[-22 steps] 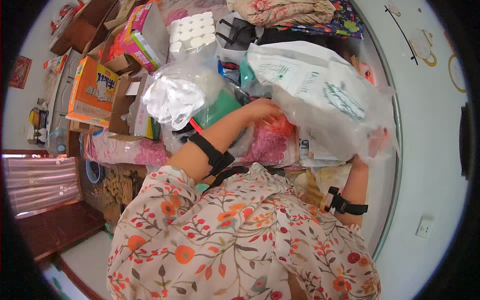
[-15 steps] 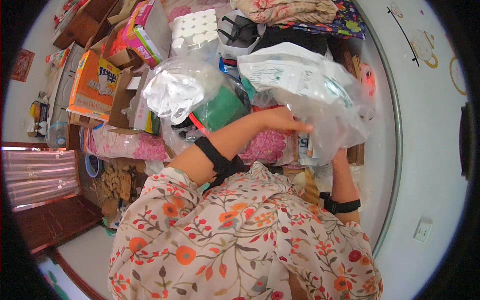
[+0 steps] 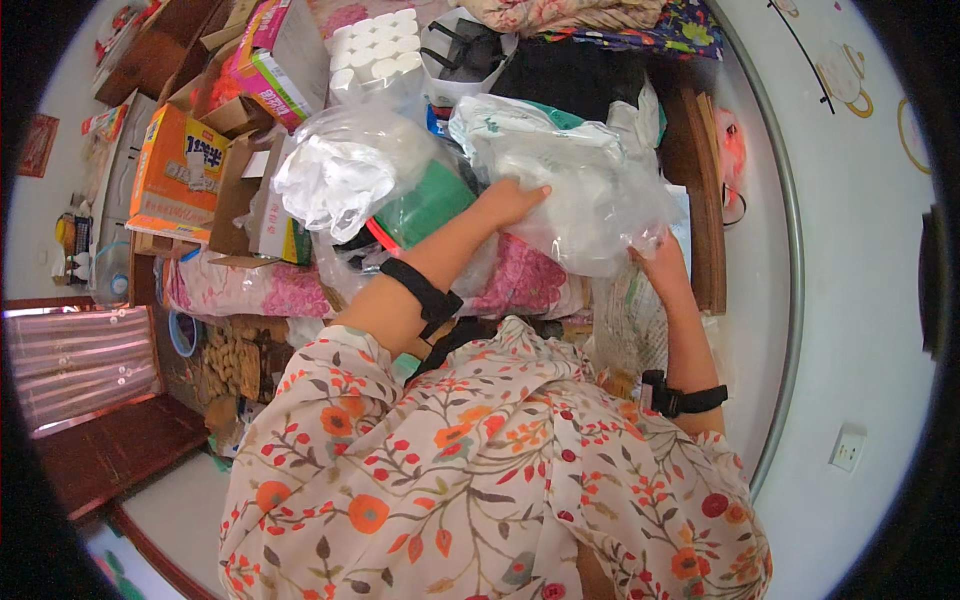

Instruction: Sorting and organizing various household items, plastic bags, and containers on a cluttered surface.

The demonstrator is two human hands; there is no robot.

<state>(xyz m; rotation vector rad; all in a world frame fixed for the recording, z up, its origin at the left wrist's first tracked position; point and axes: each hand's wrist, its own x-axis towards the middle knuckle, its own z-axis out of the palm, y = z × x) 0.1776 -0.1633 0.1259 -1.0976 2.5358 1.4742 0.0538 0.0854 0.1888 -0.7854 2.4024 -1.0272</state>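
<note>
A large clear plastic bag [image 3: 600, 215] is stretched between my two hands over the cluttered bed. My left hand [image 3: 512, 203] is closed on its left edge, thumb on top. My right hand [image 3: 660, 264] pinches its lower right corner. Behind and partly under the clear bag lies a white plastic bag [image 3: 520, 125] with green print. Just left of my left hand, a green item [image 3: 440, 208] with a red edge sits inside clear plastic. A crumpled white plastic bag [image 3: 335, 180] rests against it. Below my right hand hangs a printed translucent sheet or bag [image 3: 632, 325].
On the left stand an orange carton [image 3: 180, 170], an open cardboard box [image 3: 235, 205] and a pink box [image 3: 275, 75]. Farther back are white paper rolls [image 3: 375, 55] and a white bag [image 3: 465, 60] with black contents. A wooden board [image 3: 708, 210] and a wall with a pipe [image 3: 790, 250] border the right.
The bag has come down and leftward, from raised and bunched at the right to spread flatter between my hands. My left hand has moved left and closed on its edge.
</note>
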